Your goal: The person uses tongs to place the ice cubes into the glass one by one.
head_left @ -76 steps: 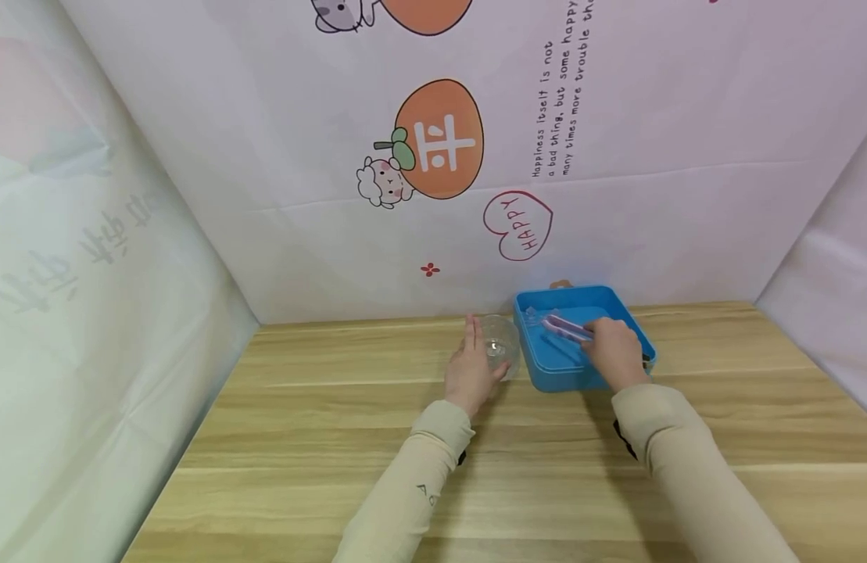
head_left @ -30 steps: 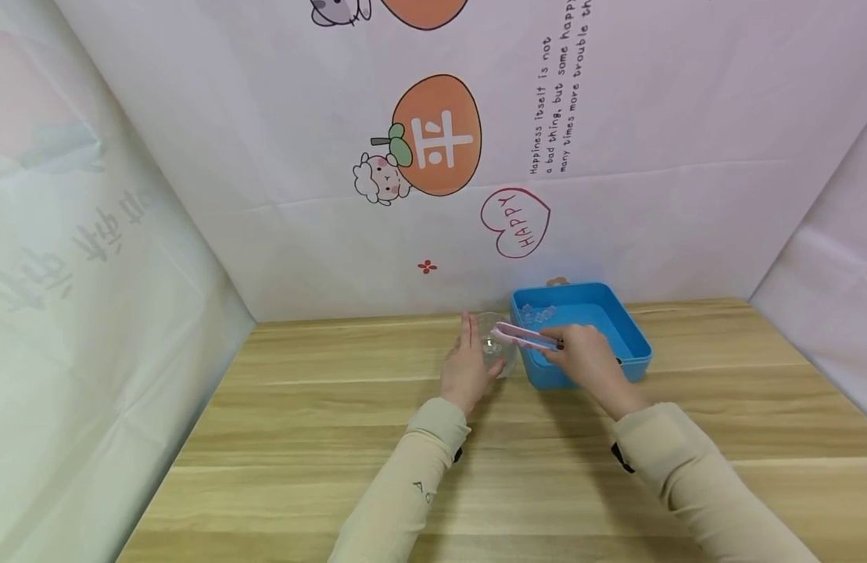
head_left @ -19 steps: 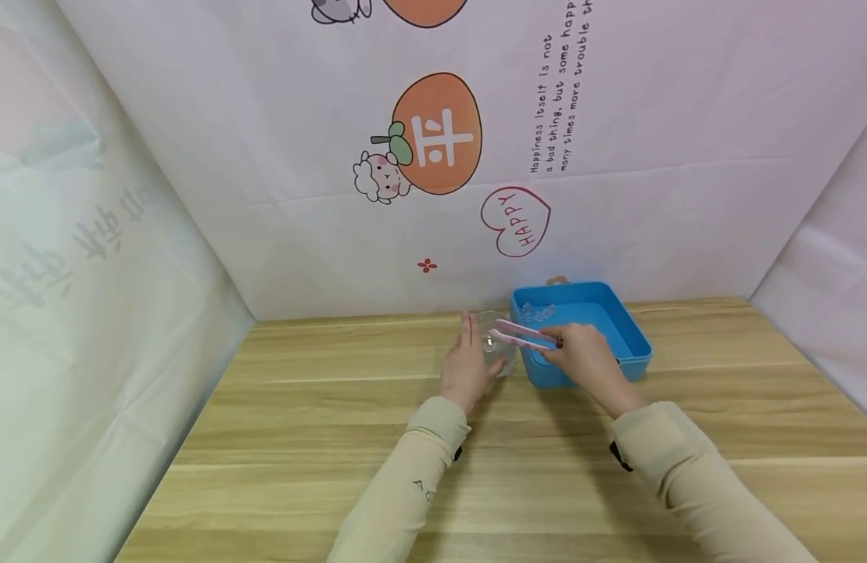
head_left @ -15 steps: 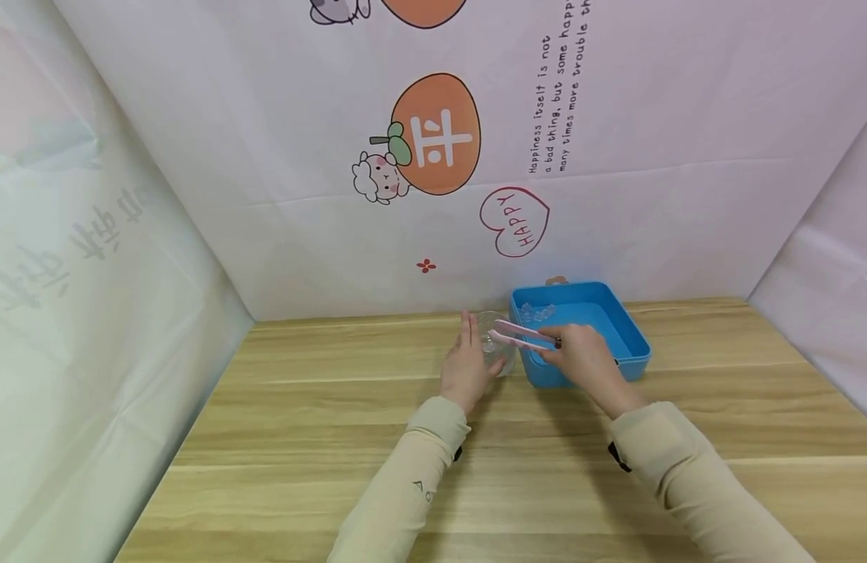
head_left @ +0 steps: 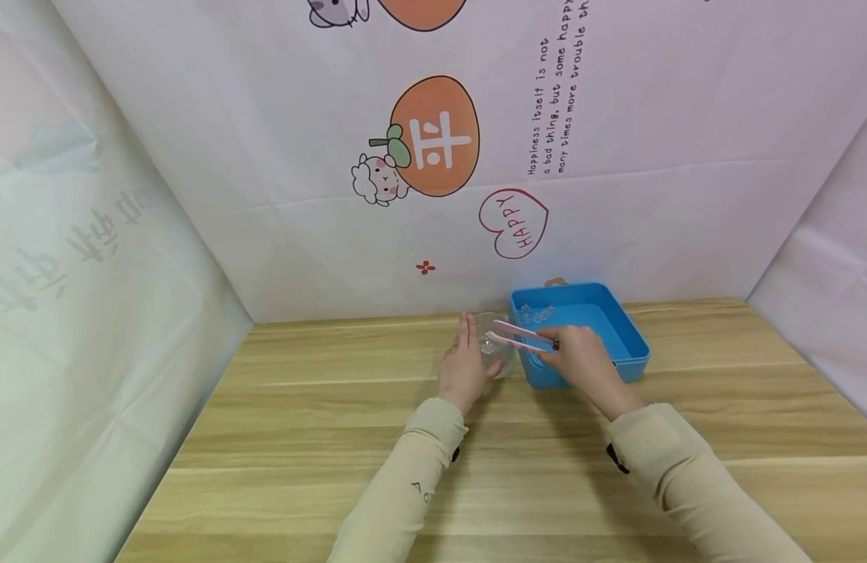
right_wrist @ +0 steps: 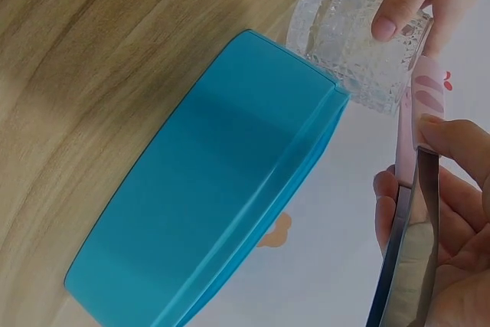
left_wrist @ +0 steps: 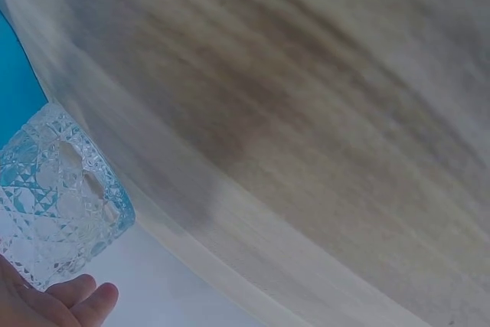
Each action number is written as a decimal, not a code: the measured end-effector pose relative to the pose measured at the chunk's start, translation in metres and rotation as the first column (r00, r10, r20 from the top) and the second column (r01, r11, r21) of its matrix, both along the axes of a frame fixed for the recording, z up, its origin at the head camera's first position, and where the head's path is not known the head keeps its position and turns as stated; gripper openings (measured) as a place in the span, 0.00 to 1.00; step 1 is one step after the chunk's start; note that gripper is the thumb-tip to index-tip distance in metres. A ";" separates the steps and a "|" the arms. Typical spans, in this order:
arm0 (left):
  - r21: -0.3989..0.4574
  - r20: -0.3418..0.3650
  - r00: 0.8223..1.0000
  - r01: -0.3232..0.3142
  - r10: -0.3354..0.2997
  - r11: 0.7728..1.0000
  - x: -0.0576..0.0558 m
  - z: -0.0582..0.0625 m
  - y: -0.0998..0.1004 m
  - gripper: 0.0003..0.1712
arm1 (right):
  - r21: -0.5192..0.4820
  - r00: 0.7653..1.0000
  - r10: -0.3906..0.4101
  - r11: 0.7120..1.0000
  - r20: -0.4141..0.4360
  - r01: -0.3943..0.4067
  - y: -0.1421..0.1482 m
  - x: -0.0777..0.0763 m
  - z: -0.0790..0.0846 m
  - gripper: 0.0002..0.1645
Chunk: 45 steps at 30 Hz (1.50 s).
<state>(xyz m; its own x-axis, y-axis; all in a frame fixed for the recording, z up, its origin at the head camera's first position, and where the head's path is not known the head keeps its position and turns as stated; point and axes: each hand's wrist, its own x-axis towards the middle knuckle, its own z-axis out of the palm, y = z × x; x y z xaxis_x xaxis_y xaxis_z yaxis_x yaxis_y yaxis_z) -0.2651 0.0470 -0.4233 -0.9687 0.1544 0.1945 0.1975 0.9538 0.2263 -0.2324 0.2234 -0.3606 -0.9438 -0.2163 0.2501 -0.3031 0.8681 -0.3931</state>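
Observation:
My left hand (head_left: 464,371) grips a clear cut-glass tumbler (head_left: 489,345) near the back edge of the table, thumb pressed on its side. In the left wrist view the tumbler's faceted wall (left_wrist: 38,181) shows beside my fingers (left_wrist: 75,290). My right hand (head_left: 586,363) holds pink-tipped metal tongs (head_left: 523,331) between thumb and fingers. Their tips are parted over the tumbler's mouth, and a small clear lump shows inside the glass. Right of it stands an open blue box (head_left: 591,317) with several clear, ice-like pieces (head_left: 537,314) in its back left corner.
The wooden table (head_left: 320,438) stretches in front and to both sides. Right behind the tumbler and box rises a white printed cloth wall (head_left: 349,266). More cloth hangs at the left and right. The box's rim (right_wrist: 306,132) stands close beside the tumbler.
The tongs have moved left from inside the blue box to over the tumbler, and their tips have spread apart. The left hand has kept its grip on the tumbler.

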 end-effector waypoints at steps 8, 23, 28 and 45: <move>-0.053 0.013 1.000 -0.003 0.003 0.999 0.000 0.001 0.000 0.54 | -0.056 0.997 -0.071 0.996 -0.016 0.070 0.006 -0.007 0.011 0.23; -0.060 -0.004 1.000 -0.017 0.017 0.998 0.001 -0.001 0.002 0.54 | -0.045 0.967 -0.249 0.967 0.059 0.252 0.031 -0.035 0.017 0.26; -0.064 -0.012 1.000 -0.019 0.019 0.998 -0.001 -0.003 0.002 0.54 | -0.016 0.965 -0.256 0.966 0.056 0.257 0.039 -0.040 0.002 0.26; -0.081 -0.019 1.000 -0.020 0.019 0.997 0.000 -0.002 0.002 0.54 | 0.045 0.949 -0.271 0.963 0.159 0.267 0.036 -0.049 -0.034 0.25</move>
